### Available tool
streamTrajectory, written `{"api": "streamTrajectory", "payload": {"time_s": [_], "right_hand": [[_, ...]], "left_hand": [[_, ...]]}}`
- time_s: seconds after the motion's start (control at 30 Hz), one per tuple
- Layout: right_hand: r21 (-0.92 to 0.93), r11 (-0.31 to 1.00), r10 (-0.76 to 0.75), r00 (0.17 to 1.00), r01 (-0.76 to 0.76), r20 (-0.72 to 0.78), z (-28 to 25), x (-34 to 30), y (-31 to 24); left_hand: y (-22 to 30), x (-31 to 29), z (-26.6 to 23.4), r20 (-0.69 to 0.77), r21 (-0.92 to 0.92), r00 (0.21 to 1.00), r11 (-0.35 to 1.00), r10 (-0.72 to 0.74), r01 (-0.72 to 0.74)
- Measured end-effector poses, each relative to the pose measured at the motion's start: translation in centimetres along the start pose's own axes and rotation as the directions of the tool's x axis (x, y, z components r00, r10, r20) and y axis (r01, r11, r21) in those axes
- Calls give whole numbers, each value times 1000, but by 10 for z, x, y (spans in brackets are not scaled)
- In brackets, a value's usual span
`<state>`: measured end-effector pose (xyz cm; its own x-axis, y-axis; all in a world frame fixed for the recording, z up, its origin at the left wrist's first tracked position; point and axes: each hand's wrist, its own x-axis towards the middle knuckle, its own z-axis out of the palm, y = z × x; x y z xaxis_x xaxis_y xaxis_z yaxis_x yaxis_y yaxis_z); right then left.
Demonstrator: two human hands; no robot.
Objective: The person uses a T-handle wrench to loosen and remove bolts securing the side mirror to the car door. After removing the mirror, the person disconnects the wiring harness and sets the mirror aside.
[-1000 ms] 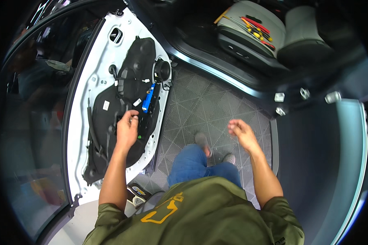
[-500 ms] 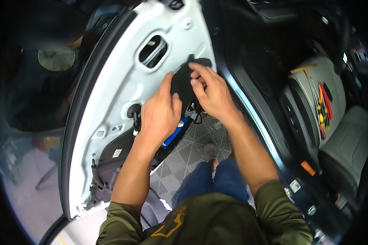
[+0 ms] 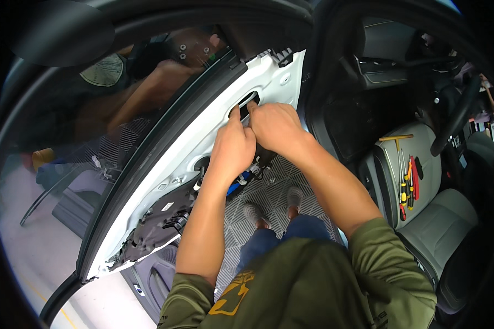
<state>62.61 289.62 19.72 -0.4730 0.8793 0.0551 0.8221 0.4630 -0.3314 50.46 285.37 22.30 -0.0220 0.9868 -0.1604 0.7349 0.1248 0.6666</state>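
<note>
My left hand (image 3: 235, 147) and my right hand (image 3: 274, 127) meet at the oval opening (image 3: 243, 110) in the white inner door panel (image 3: 286, 90). The left index finger is stretched out to the opening's lower edge, and its thumb lies beside the right hand. Over the opening bends my right hand, one finger dipping inside; its other fingertips are hidden. Whether they grip anything there I cannot tell. Below my hands, a dark liner (image 3: 155, 220) covers the lower door, with a blue patch (image 3: 235, 188) near my left wrist.
On the grey seat (image 3: 431, 145) at the right lie a yellow T-handle tool (image 3: 396, 137), several screwdrivers (image 3: 404, 192) and a red-handled tool (image 3: 415, 181). A grey-purple trim panel (image 3: 153, 271) is below the door. The door's window (image 3: 66, 145) spans the left. Patterned tiles (image 3: 280, 175) lie underfoot.
Both hands have moved up from the dark liner's upper edge to the oval opening and come together there. The view has shifted, showing more of the window and both my feet.
</note>
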Motion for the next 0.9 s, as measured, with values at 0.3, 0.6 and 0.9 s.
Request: {"api": "streamTrajectory", "payload": {"time_s": [0.3, 0.6, 0.9], "right_hand": [[288, 954, -76, 997, 81, -27, -13, -33, 13], [469, 849, -234, 969, 242, -78, -19, -54, 35], [584, 809, -15, 997, 59, -81, -16, -29, 8]], "left_hand": [[26, -11, 10, 226, -867, 970, 434, -94, 244], [35, -35, 27, 80, -873, 993, 474, -84, 111], [-36, -116, 43, 137, -628, 968, 737, -211, 249]]}}
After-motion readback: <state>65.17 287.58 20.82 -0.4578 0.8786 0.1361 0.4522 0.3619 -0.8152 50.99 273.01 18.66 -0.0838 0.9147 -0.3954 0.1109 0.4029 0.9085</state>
